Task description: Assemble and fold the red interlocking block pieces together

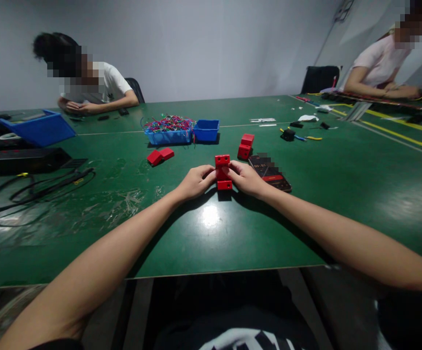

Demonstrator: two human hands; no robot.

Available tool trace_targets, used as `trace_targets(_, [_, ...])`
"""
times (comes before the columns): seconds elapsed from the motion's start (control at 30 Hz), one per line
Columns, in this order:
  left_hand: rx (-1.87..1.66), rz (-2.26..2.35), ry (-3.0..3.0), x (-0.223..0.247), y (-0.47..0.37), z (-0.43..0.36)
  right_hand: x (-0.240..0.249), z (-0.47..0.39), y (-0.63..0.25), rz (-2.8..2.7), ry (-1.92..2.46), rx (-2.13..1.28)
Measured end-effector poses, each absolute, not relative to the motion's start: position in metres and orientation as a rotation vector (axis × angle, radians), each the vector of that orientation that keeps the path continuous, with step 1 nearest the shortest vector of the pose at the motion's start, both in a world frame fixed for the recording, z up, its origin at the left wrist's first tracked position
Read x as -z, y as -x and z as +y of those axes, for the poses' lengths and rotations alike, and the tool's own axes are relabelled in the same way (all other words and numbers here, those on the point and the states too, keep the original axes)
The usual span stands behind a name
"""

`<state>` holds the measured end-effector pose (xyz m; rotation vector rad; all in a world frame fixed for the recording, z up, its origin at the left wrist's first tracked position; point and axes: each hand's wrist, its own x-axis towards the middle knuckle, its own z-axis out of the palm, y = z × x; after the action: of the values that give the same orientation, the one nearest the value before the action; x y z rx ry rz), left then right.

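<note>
Between my hands is an upright red block-like piece [224, 173], with two dark holes near its top and another at the lower right. My left hand [198, 182] grips its left side, thumb pressed on it. From the right, my right hand [246, 178] holds the same piece, with thumb and fingers on its side. Just beyond my right hand stands another red piece [246, 146], stepped in shape. Two joined or touching red blocks [160, 156] lie off to the left. A phone [271, 173] with a lit screen lies right beside my right hand.
A blue bin [169, 137] full of coloured wires stands beside a smaller blue bin [207, 131]. Black cables [46, 189] and a tilted blue tray [38, 127] are at left. Pliers [300, 138] lie at right. Two people [97, 90] sit across the green table [181, 243].
</note>
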<state>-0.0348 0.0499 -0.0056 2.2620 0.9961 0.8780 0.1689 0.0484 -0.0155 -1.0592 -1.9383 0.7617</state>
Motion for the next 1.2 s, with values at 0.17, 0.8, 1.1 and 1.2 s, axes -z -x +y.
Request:
trace_targets(0.17, [-0.873, 1.001, -2.215, 0.0054, 0.0353, 0.0496, 0.0149, 0.0484, -0.1693, -1.936, 1.043, -0.811])
trace_targets(0.8, [-0.868, 0.986, -2.207, 0.0076, 0.0357, 0.0518, 0.0151, 0.0484, -0.1685, -1.921, 1.05, -0.846])
trace_targets(1.1, [-0.878, 0.986, -2.187, 0.0094, 0.0354, 0.0532, 0.0144, 0.0477, -0.1687, -1.926, 1.024, -0.873])
trace_targets(1.2, [-0.881, 0.973, -2.178, 0.0101, 0.0357, 0.0539, 0.0141, 0.0475, -0.1686, -1.93, 1.016, -0.871])
